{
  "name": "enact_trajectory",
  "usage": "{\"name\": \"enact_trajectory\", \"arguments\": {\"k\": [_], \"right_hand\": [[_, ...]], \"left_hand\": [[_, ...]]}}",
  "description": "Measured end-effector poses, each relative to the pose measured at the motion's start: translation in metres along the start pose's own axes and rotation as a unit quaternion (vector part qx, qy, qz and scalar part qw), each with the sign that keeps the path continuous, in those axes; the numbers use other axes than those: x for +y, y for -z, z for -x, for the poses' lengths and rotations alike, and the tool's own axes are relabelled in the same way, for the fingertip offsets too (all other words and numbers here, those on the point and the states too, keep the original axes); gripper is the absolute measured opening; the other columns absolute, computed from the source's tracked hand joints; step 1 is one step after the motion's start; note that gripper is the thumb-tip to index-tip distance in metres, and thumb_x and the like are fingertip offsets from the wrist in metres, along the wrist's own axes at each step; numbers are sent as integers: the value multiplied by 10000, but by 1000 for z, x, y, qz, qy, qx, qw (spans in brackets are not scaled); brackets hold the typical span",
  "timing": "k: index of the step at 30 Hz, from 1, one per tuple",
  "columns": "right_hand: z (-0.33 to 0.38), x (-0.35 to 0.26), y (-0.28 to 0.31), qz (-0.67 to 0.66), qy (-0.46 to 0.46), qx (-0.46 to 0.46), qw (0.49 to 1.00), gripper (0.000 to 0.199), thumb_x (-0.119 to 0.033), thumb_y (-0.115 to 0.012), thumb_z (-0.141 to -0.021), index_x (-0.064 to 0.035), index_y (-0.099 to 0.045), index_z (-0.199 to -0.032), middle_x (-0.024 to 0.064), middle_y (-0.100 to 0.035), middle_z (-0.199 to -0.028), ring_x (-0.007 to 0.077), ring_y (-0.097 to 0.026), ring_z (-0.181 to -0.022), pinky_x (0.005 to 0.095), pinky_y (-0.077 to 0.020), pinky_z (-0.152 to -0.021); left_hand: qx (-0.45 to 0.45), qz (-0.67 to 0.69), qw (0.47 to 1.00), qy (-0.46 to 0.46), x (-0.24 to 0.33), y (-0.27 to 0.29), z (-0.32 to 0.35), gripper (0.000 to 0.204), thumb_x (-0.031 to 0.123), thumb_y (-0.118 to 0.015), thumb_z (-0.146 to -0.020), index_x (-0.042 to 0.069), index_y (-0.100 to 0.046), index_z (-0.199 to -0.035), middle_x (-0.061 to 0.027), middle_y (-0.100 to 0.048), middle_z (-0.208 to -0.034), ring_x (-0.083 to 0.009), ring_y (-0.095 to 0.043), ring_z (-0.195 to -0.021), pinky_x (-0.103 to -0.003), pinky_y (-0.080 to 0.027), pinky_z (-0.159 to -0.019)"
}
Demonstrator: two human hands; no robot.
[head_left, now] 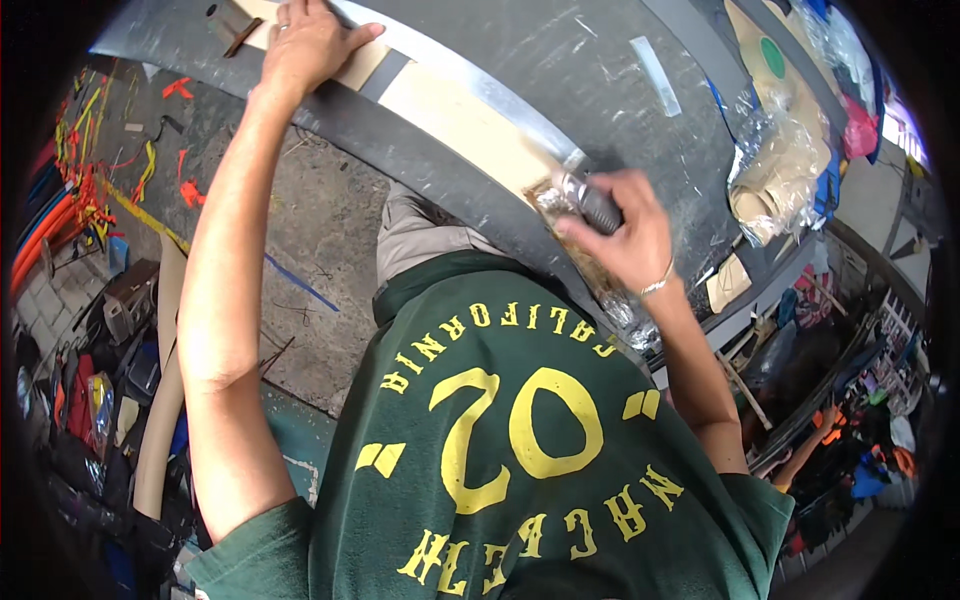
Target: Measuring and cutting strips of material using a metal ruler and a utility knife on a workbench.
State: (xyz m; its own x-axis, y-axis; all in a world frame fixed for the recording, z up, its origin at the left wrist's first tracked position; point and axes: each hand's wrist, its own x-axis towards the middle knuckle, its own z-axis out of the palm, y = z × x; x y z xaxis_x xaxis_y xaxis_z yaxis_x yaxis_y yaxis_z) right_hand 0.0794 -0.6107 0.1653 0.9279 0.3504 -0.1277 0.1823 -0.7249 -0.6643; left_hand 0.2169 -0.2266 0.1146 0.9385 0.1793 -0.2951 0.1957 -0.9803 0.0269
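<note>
A long shiny metal straightedge [470, 75] crosses the dark grey work table, along the far side of a pale cream strip [450, 115]. My left hand [308, 48] presses down at the upper left on a pale piece and the straightedge, thumb spread out and fingers partly cut off by the frame's top. In my right hand [635, 225] is a dark tool with a ribbed grip [597, 208], held near the right end of the strip. The tool's working end is blurred. Under it lies a brown, worn-looking patch [552, 205].
A short whitish strip [656, 77] lies farther back on the table [560, 45]. To the right are crumpled clear plastic and brown paper [775, 190]. A metal-and-wood block [232, 25] sits by my left hand. Orange and yellow scraps [185, 185] litter the floor at left.
</note>
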Motion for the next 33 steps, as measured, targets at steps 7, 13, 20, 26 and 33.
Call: {"name": "enact_trajectory", "arguments": {"k": [7,13,20,26,33], "right_hand": [[54,15,-21,64,-20,-32,997,507,-195,-917,-726,-25,-653,-1125,115,-636,-1022,285,-664,-923,370,-563,-818],[60,14,-10,5,-54,28,998,481,-133,-899,-734,-11,-683,-1146,145,-655,-997,313,-676,-865,381,-565,-779],[52,23,-7,48,-86,43,994,468,-122,-898,-734,-48,-692,-1148,149,-662,-999,328,-672,-882,393,-552,-782],[45,24,7,51,-75,14,996,481,-142,-908,-745,-23,-679,-1152,141,-667,-1021,319,-664,-901,380,-540,-809],[-37,-19,14,5,-1,-12,1000,432,-113,-724,-936,-52,-600,-1346,177,-645,-1146,318,-670,-1001,361,-534,-881]], "left_hand": [[-32,-27,999,-3,-2,1,-13,1046,546,-714,-905,-188,-281,-1512,-385,-294,-1590,-467,-324,-1495,-462,-311,-1231],[-42,-34,999,1,-4,1,-16,1020,458,-761,-893,-194,-275,-1509,-401,-309,-1572,-472,-344,-1483,-433,-332,-1222],[-16,-27,1000,-1,-12,-2,-20,978,467,-778,-871,-192,-357,-1459,-399,-378,-1522,-481,-410,-1430,-434,-384,-1181],[-22,23,1000,-2,9,17,-8,841,476,-799,-844,-137,-490,-1330,-337,-501,-1403,-465,-507,-1324,-468,-455,-1094],[-51,209,964,-154,-14,11,-11,888,544,-750,-866,-146,-504,-1367,-339,-503,-1422,-457,-496,-1344,-477,-442,-1109]]}}
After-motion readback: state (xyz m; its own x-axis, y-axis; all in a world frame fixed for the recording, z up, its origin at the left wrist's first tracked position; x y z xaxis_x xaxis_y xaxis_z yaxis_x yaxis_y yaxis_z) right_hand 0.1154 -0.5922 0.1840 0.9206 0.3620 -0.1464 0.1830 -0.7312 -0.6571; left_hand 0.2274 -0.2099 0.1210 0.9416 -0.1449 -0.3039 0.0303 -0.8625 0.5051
